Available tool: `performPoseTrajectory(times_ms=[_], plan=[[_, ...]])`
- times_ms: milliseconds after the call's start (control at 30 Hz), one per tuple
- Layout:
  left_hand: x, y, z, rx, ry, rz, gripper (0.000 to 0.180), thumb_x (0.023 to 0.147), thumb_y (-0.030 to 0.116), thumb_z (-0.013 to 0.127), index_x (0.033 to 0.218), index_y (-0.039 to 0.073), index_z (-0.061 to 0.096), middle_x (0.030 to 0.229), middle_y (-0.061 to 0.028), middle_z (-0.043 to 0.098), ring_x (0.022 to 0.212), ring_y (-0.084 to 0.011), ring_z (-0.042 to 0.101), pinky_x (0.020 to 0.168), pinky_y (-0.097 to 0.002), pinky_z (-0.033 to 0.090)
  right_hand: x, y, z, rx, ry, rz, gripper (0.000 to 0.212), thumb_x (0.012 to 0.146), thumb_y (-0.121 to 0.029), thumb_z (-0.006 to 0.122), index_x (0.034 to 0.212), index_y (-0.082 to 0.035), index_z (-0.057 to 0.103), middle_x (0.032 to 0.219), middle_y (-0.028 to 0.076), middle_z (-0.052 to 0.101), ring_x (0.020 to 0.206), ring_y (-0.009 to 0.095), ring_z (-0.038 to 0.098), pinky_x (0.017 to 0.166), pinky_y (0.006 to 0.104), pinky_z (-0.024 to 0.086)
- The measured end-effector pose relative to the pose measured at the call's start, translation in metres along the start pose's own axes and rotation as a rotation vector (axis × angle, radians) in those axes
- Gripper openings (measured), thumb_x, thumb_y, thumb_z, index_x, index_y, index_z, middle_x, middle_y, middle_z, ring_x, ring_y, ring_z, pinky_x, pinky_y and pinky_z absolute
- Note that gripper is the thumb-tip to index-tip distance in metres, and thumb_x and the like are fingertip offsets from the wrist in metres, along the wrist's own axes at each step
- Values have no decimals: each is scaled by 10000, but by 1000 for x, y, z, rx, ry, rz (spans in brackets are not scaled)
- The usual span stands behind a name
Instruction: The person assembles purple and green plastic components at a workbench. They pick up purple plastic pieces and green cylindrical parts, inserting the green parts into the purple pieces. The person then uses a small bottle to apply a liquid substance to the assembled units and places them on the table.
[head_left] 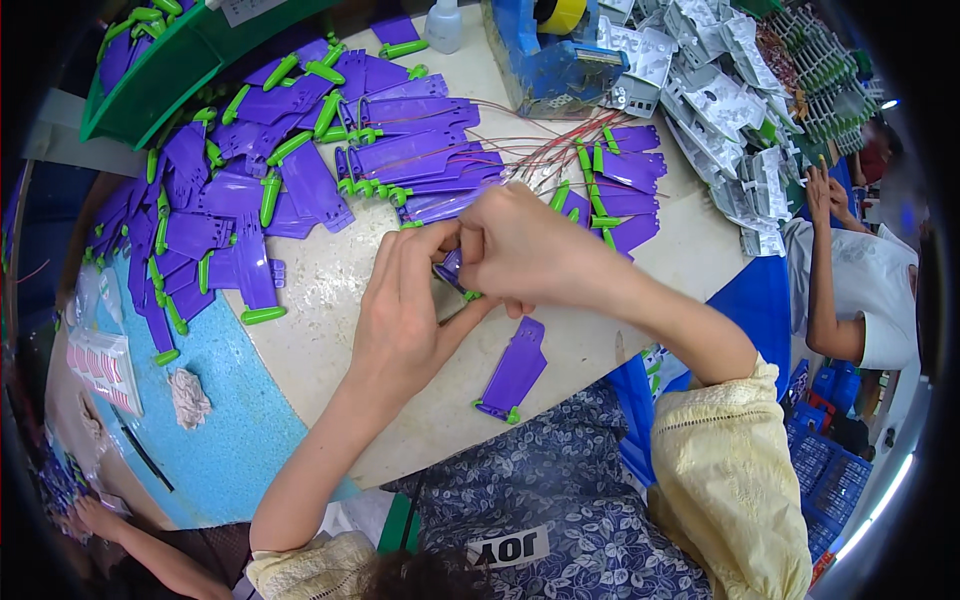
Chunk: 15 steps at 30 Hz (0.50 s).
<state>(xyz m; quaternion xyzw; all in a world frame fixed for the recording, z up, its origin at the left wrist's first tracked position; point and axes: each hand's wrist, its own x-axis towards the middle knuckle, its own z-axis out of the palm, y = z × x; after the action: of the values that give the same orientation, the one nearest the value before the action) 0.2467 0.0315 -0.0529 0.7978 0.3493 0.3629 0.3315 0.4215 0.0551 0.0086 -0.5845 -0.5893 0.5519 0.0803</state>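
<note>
Both of my hands meet over the table around a small purple plastic part (450, 268) with a bit of green on it, mostly covered by fingers. My left hand (400, 305) is closed on it from the left, thumb stretched underneath. From the right, my right hand (520, 245) pinches the same part with curled fingers. Just below them lies a loose purple panel (517, 365) with a green end, on the pale tabletop. Beyond my hands are stacked purple panels (415, 155) with green ends and thin red wires (555, 145). More purple panels (625, 205) lie to the right.
A heap of purple panels (200, 235) spreads left, below a green bin (165, 95). At the back stand a white bottle (443, 28) and blue tape dispenser (550, 75). Grey housings (715, 110) pile up right. Crumpled tissue (188, 397) lies left. Co-workers sit on both sides.
</note>
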Motion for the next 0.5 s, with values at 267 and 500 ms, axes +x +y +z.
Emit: performPoseTrajectory(times_ms=[267, 500], plan=[[-53, 57, -11, 90, -266, 177, 474, 705, 75, 819, 1143, 1, 651, 1090, -161, 617, 971, -326, 593, 806, -440, 482, -9, 54, -34, -459, 711, -646, 63, 819, 10, 702, 875, -17, 695, 866, 102, 602, 721, 288, 653, 645, 401, 527], [-32, 19, 2, 362, -32, 120, 378, 783, 99, 745, 1155, 51, 701, 1184, -124, 621, 1006, -296, 583, 799, -379, 514, 3, 45, -44, -584, 759, -800, 139, 773, 8, 710, 891, -63, 697, 924, 80, 567, 890, 288, 565, 740, 402, 479]])
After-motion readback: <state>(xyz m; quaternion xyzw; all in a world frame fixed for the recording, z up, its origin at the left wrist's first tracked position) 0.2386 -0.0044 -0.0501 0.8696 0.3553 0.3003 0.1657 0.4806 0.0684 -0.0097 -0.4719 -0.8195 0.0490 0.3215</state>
